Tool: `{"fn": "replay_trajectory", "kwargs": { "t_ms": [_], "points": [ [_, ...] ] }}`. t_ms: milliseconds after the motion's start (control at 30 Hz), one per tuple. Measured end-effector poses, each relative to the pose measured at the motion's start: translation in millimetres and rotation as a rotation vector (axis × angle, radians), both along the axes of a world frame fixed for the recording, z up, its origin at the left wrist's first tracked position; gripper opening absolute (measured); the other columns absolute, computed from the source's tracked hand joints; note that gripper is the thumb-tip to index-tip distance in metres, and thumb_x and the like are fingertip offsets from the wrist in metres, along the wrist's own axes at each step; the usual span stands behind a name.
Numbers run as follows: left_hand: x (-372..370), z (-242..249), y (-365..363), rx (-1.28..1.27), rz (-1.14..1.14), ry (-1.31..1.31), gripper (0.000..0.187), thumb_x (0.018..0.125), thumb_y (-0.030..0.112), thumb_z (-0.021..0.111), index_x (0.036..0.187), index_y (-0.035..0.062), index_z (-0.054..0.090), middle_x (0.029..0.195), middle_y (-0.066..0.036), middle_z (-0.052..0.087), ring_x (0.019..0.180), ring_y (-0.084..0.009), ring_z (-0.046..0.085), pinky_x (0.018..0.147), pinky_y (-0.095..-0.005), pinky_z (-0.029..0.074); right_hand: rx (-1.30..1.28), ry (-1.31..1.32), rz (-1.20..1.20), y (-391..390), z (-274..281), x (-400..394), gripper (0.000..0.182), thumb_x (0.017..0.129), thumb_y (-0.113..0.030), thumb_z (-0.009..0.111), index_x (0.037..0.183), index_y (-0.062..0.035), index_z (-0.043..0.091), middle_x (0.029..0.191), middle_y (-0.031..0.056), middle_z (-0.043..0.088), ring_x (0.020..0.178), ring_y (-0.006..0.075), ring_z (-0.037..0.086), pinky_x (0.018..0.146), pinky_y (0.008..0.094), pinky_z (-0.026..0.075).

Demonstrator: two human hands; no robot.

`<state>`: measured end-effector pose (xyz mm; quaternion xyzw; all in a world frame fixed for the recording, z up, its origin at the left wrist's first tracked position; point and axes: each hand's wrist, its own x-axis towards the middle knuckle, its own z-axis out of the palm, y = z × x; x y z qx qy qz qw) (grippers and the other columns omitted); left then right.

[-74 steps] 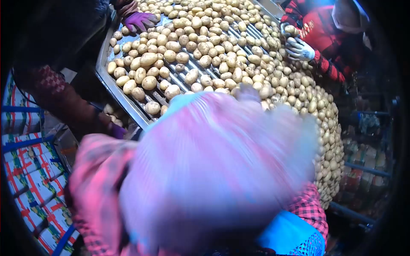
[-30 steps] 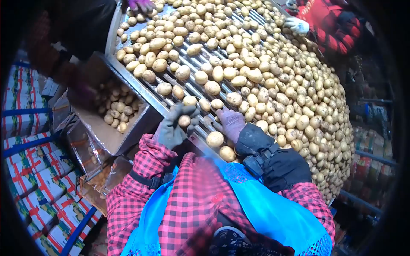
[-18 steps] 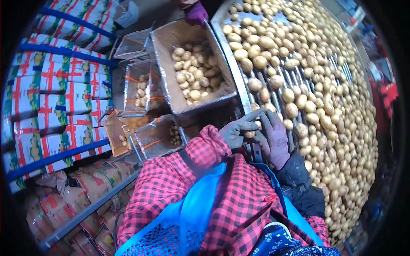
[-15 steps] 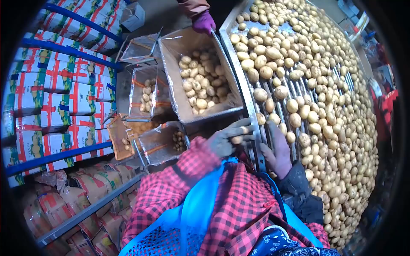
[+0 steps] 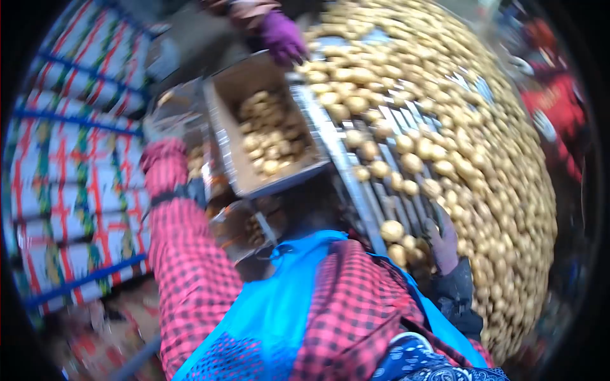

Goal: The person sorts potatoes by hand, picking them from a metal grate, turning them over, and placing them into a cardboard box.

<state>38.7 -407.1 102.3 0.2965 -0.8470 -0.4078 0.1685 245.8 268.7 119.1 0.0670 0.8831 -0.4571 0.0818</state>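
My left hand (image 5: 166,124), in a grey glove, is stretched far out to the left over the small film-lined bins (image 5: 181,95). Motion smears its fingers, and I cannot make out whether anything is in them. My right hand (image 5: 443,240), in a dusty purplish glove, rests among potatoes (image 5: 495,209) on the roller table, its thumb and fingers apart. Several potatoes lie close to its fingertips on the metal rollers (image 5: 391,155). Between my arms stands a large lined cardboard box (image 5: 225,143) with a heap of potatoes inside.
A co-worker's purple-gloved hand (image 5: 283,37) is at the box's far corner. The table's metal edge (image 5: 346,174) runs beside the box. Stacked printed cartons (image 5: 76,152) fill a blue rack on the left. A person in red (image 5: 556,105) stands across the table.
My left hand, which held potatoes near the table edge, has swung left over the small bins. My right hand has shifted slightly right and down. The view has turned and blurred.
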Motion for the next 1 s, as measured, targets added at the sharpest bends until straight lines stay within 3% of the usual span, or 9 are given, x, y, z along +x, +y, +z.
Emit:
{"fn": "replay_trajectory", "kwargs": {
  "t_ms": [100,133,233,433,667,733,833,900,1000],
  "points": [
    [-5.5,-29.3,106.2,0.898,-0.054,0.553,0.041,0.100,0.024,0.047,0.140,0.0145,0.046,0.104,-0.011,0.061,0.089,-0.0204,0.062,0.084,-0.0378,0.055,0.491,0.142,-0.151,58.5,10.9,31.0,0.055,0.093,-0.022,0.062,0.140,0.0008,0.046,0.141,0.0221,0.049,0.133,0.0345,0.044,0.113,0.0411,0.032],
    [-9.6,-57.0,138.5,0.909,-0.270,0.349,0.041,0.099,0.016,0.047,0.141,0.0119,0.045,0.104,-0.011,0.059,0.090,-0.0189,0.061,0.082,-0.0336,0.054,0.616,0.189,-0.223,88.1,5.9,43.2,0.056,0.093,-0.023,0.063,0.140,0.0006,0.045,0.140,0.0222,0.049,0.133,0.0352,0.044,0.113,0.0416,0.032],
    [65.2,-0.3,362.9,0.467,-0.962,-0.024,0.053,0.089,0.012,0.064,0.138,0.0037,0.045,0.130,-0.013,0.051,0.120,-0.0243,0.052,0.102,-0.0358,0.044,0.932,0.167,-0.594,175.1,11.9,66.5,0.059,0.095,-0.027,0.062,0.142,0.0006,0.042,0.143,0.0242,0.045,0.134,0.0367,0.042,0.114,0.0422,0.031],
    [116.1,-1.4,566.2,-0.138,-1.940,0.226,0.075,0.083,0.044,0.067,0.146,0.0117,0.041,0.150,-0.022,0.036,0.136,-0.0435,0.034,0.112,-0.0594,0.026,0.890,0.008,-0.500,233.6,-28.7,-20.9,0.084,0.084,-0.051,0.069,0.145,-0.0011,0.040,0.146,0.0277,0.040,0.138,0.0396,0.035,0.116,0.0455,0.027],
    [40.7,-58.5,647.7,-0.439,-1.692,-0.044,0.085,0.075,0.064,0.065,0.141,0.0119,0.048,0.150,-0.017,0.035,0.140,-0.0398,0.029,0.116,-0.0622,0.011,0.837,-0.143,-0.522,194.8,-36.4,-136.2,0.090,0.077,-0.052,0.073,0.148,-0.0074,0.038,0.154,0.0303,0.022,0.143,0.0455,0.021,0.117,0.0497,0.022],
    [17.3,-82.5,654.4,-0.590,-1.505,0.144,0.075,0.079,0.066,0.059,0.141,0.0238,0.049,0.152,-0.013,0.035,0.141,-0.0420,0.027,0.115,-0.0646,0.011,1.078,0.027,-0.408,211.6,-100.4,-155.8,0.092,0.078,-0.046,0.073,0.150,-0.0044,0.033,0.154,0.0277,0.025,0.141,0.0497,0.021,0.118,0.0514,0.019],
    [-34.6,-70.9,653.8,-0.570,-1.495,0.039,0.062,0.083,0.057,0.058,0.137,0.0261,0.053,0.154,-0.013,0.033,0.141,-0.0433,0.027,0.113,-0.0633,0.017,0.911,0.389,-0.243,209.2,-114.8,-209.6,0.083,0.083,-0.010,0.062,0.151,0.0027,0.017,0.145,0.0280,0.038,0.137,0.0411,0.034,0.116,0.0505,0.025],
    [-50.6,-83.4,656.3,-0.546,-1.329,0.023,0.052,0.086,0.047,0.057,0.132,0.0239,0.058,0.153,-0.016,0.034,0.139,-0.0437,0.031,0.111,-0.0590,0.023,0.403,0.288,-0.375,200.7,-111.4,-260.3,0.078,0.085,-0.023,0.060,0.150,0.0008,0.023,0.145,0.0299,0.036,0.133,0.0451,0.037,0.112,0.0489,0.032],
    [-66.0,-56.8,600.6,-0.367,-1.421,0.120,0.048,0.083,0.041,0.063,0.125,0.0183,0.062,0.131,-0.019,0.054,0.125,-0.0363,0.048,0.104,-0.0498,0.037,0.487,0.148,-0.478,158.9,-117.4,-305.5,0.086,0.088,-0.058,0.056,0.152,-0.0078,0.028,0.156,0.0281,0.022,0.143,0.0458,0.023,0.117,0.0501,0.024]
  ]
}}
